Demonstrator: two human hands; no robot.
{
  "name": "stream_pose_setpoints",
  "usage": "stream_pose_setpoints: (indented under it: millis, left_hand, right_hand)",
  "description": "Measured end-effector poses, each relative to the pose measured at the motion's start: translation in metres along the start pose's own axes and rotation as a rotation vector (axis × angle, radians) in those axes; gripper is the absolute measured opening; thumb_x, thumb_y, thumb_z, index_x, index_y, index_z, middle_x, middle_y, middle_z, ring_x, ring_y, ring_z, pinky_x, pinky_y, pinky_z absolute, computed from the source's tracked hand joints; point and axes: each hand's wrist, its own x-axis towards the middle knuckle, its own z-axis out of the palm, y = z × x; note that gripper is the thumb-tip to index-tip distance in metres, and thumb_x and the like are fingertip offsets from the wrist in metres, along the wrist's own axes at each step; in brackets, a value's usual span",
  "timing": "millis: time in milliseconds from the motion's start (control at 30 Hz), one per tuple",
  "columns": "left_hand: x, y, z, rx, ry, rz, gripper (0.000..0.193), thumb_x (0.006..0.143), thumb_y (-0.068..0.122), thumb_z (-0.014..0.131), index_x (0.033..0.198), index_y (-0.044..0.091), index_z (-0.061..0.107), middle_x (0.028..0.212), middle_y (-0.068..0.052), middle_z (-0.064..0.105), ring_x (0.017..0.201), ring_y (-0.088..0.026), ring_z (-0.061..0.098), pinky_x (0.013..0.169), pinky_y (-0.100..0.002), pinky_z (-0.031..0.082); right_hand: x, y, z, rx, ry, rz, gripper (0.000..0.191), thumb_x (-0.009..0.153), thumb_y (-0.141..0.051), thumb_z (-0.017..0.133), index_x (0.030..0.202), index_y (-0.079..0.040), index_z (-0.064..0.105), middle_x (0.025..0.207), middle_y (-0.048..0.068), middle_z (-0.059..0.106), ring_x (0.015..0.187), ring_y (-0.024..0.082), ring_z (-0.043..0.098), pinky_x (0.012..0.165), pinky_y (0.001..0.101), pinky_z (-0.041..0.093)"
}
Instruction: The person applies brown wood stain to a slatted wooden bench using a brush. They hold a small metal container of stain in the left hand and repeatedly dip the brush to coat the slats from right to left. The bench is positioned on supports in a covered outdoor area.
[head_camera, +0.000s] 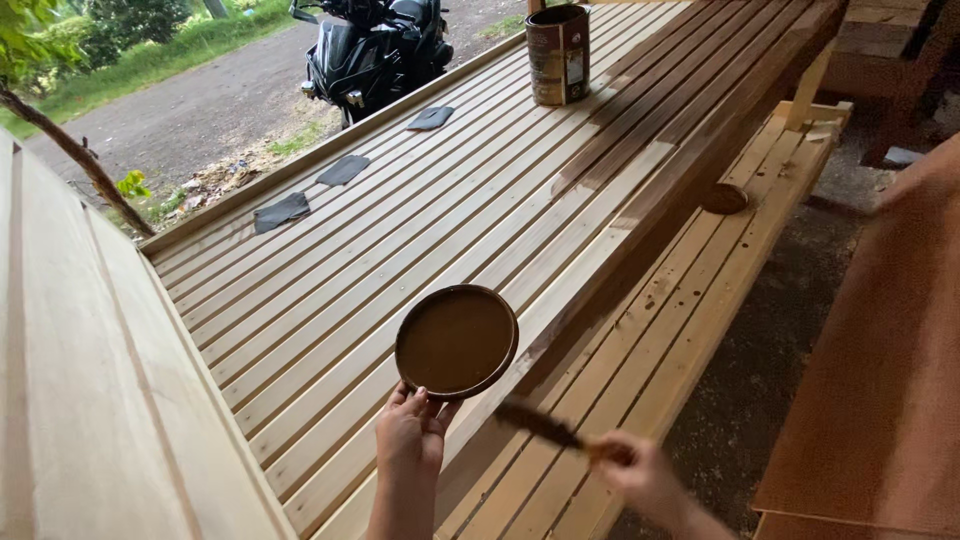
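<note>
Head view: the left hand (410, 440) pinches the rim of a round dish (456, 341) of brown stain above the slatted bench (420, 220) — the right hand (640, 472) grips a blurred brush (540, 424) low beside it.

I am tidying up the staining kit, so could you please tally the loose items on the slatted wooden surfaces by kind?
Round dish of brown stain, held by the left hand: 1
Brush, in the right hand: 1
Stain can: 1
Round can lid: 1
Dark sandpaper sheets: 3
Total: 7
</note>
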Motion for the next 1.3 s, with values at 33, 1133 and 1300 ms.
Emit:
stream_pose_setpoints:
  millis: [33,1133,1300]
  left_hand:
    - [0.002,-0.001,0.001,0.000,-0.015,0.007,0.038,0.100,-0.001,0.038,0.137,-0.006,0.045,0.128,-0.022,0.058,0.113,-0.034,0.063,0.103,-0.056,0.055]
    - [0.014,-0.025,-0.021,0.014,0.084,-0.002,0.039,0.101,0.003,0.037,0.139,-0.003,0.042,0.133,-0.021,0.058,0.116,-0.032,0.062,0.102,-0.054,0.055]
    - [0.020,-0.012,-0.016,0.000,0.082,0.027,0.042,0.099,0.002,0.036,0.141,-0.001,0.042,0.133,-0.019,0.057,0.114,-0.032,0.062,0.101,-0.056,0.054]
  right_hand:
    - [0.011,0.000,-0.016,-0.003,0.014,0.021,0.012,0.087,-0.011,0.068,0.095,-0.006,0.075,0.068,0.002,0.070,0.050,0.012,0.056,0.042,0.0279,0.048]
    - [0.054,0.009,-0.059,-0.007,0.100,0.233,0.021,0.085,-0.024,0.076,0.097,-0.006,0.079,0.077,0.007,0.076,0.058,0.017,0.055,0.052,0.0323,0.044]
    - [0.086,0.000,-0.081,-0.015,0.053,0.104,0.023,0.078,-0.018,0.080,0.097,-0.005,0.082,0.082,0.007,0.080,0.073,0.014,0.071,0.066,0.0288,0.057]
